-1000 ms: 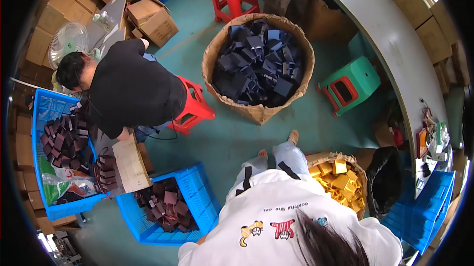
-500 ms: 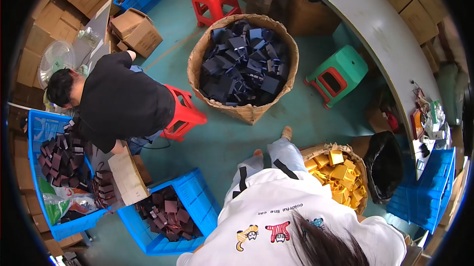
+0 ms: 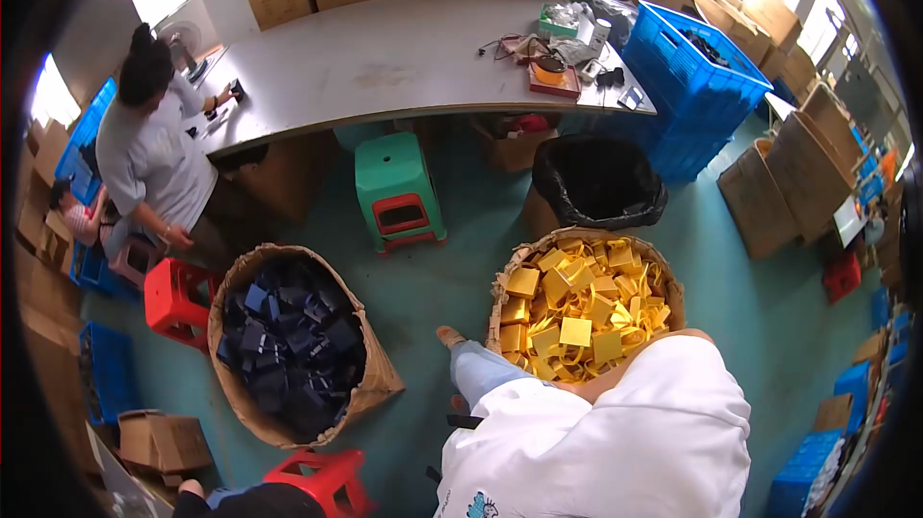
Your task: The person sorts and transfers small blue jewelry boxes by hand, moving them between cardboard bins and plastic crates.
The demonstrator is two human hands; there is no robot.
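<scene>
Neither of my hands shows its fingers. A strip of my bare forearm (image 3: 604, 385) runs beside my white shirt (image 3: 615, 431), along the near edge of a round cardboard bin (image 3: 497, 311). Heaped in that bin are small yellow boxes (image 3: 575, 331), some with yellow straps or ribbons among them. My left hand is out of sight, and the shirt and arm hide where my right hand lies. To the left stands another cardboard bin (image 3: 380, 354) full of dark blue boxes (image 3: 288, 345).
Beyond the bins are a green stool (image 3: 392, 167), a black-lined bin (image 3: 601, 181) and a long grey table (image 3: 385, 61). Blue crates (image 3: 692, 85) are stacked at its right end. A co-worker (image 3: 159, 143) stands at its left end. Red stools (image 3: 178, 302) stand at left.
My view has turned right, towards the long table and the yellow boxes. The dark blue boxes now appear lower left, and the seated co-worker is mostly out of view.
</scene>
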